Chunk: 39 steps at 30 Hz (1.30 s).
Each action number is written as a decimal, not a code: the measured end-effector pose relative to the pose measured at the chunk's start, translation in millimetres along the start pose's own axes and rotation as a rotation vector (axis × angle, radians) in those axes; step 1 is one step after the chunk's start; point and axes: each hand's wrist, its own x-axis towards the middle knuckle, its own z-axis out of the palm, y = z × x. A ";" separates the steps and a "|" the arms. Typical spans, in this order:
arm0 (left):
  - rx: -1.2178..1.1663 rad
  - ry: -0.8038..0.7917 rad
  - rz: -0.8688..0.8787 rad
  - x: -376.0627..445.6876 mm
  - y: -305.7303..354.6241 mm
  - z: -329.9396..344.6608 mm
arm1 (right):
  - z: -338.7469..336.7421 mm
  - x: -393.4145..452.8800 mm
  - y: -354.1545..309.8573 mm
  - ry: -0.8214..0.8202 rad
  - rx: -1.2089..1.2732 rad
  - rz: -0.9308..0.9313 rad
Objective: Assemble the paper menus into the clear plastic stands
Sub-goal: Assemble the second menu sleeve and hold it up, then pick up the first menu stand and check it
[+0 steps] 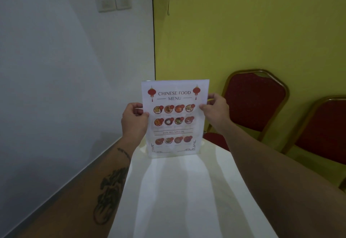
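While menu [175,118] stands upright in clear stand [176,154] at far end of white table [187,191], left hand [133,120] pinches left edge, right hand [215,109] pinches right edge, hands apart.

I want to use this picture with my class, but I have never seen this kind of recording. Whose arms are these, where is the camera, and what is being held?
There is no machine here. The one picture comes from a camera worn on a person's head, looking forward and down, so the arms are the wearer's own. The left hand and right hand pinch the side edges of a printed Chinese food menu. It seems to sit in a clear plastic stand whose foot rests on a white table. Two red chairs stand by the yellow wall.
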 end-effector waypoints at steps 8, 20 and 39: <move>0.042 0.073 0.237 -32.3 12.1 -2.0 | -27.8 -25.9 12.6 0.019 -0.054 -0.027; -0.041 -0.364 0.240 -151.0 32.7 69.3 | -177.2 -138.5 59.6 0.125 -0.047 -0.039; -0.166 -0.801 0.148 -444.6 52.7 154.5 | -407.1 -361.9 160.3 0.383 0.083 0.091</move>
